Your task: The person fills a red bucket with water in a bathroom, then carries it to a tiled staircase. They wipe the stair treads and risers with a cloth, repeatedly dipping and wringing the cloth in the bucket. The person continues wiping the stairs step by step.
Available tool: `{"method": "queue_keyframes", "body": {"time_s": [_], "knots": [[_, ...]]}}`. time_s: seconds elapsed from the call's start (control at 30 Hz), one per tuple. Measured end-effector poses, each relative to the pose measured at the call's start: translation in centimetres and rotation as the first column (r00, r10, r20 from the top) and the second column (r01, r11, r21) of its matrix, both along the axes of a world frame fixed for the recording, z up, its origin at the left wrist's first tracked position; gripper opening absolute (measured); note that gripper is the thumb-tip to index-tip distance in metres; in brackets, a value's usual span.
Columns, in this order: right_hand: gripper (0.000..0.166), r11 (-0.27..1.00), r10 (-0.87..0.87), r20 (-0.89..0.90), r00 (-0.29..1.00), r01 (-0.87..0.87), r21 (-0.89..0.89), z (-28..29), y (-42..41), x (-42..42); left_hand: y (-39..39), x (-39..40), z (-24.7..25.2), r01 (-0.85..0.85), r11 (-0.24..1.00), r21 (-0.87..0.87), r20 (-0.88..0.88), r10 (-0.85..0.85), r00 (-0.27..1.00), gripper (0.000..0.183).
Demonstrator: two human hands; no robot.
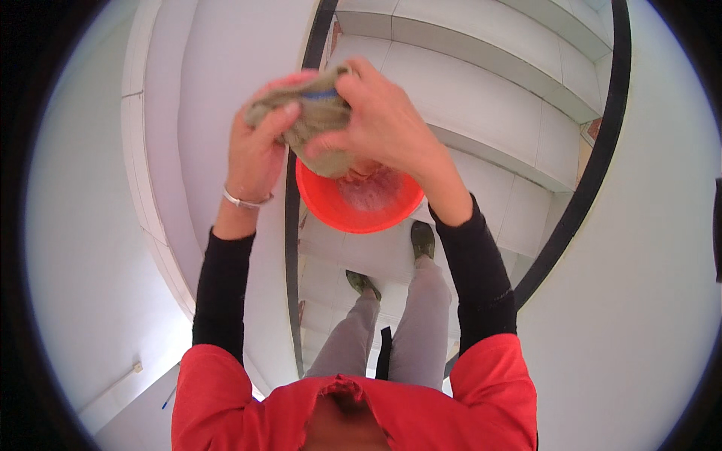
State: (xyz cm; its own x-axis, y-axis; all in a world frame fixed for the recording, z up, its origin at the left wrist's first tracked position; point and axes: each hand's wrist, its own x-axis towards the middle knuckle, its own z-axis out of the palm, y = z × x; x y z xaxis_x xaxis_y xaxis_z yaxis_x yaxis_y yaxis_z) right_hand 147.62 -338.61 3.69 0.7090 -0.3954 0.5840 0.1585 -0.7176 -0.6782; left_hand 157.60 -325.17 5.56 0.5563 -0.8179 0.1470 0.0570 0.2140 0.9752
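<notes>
A greyish-tan cloth (321, 121) with a blue stripe is bunched up between my two hands. My left hand (259, 135) grips its left side, thumb laid across the front. On the right side, my right hand (381, 115) holds the cloth with the fingers spread around it; both hands are slightly blurred. Below the cloth is an orange-red plastic basin (361, 220) containing sudsy water (369, 191). Something brownish at the basin's far side is partly hidden by the cloth and my right hand.
Pale tiled stairs (485, 84) rise ahead, with dark bands (612, 113) along both sides. A low white wall (225, 67) with a tiled ledge runs at left, and a plain wall (637, 253) at right. My feet in dark green shoes (423, 239) stand on different steps.
</notes>
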Motion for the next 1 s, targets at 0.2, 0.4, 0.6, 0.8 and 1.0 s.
{"method": "queue_keyframes", "body": {"time_s": [0.2, 0.4, 0.6, 0.8, 1.0], "knots": [[0.021, 0.933, -0.184, -0.091, 0.979, 0.145, -0.330, 3.0, 0.4, -0.5, 0.4, -0.4, 3.5, -0.038, 0.999, 0.036, 0.534, 0.013, 0.846, 0.045], [0.029, 0.964, -0.243, -0.660, 0.711, 0.104, -0.243, -22.2, 2.8, -0.8, 6.7, -0.9, -11.1, -0.075, 0.897, 0.436, 0.199, -0.015, 0.980, 0.048], [0.027, 0.978, 0.047, -0.595, 0.802, 0.084, 0.191, -28.3, 4.5, -1.5, 10.7, -1.4, -20.4, 0.157, 0.755, 0.636, -0.139, -0.088, 0.986, 0.061], [0.010, 0.949, 0.178, -0.218, 0.960, -0.109, 0.296, -4.5, 3.0, -1.1, 6.5, 0.9, -28.4, 0.076, 0.846, 0.527, 0.409, -0.331, 0.850, 0.070], [0.008, 0.919, 0.168, 0.105, 0.980, -0.195, 0.344, 8.2, 2.4, -6.5, 4.9, -2.3, -29.5, 0.160, 0.868, 0.469, -0.197, -0.074, 0.978, 0.056]]}}
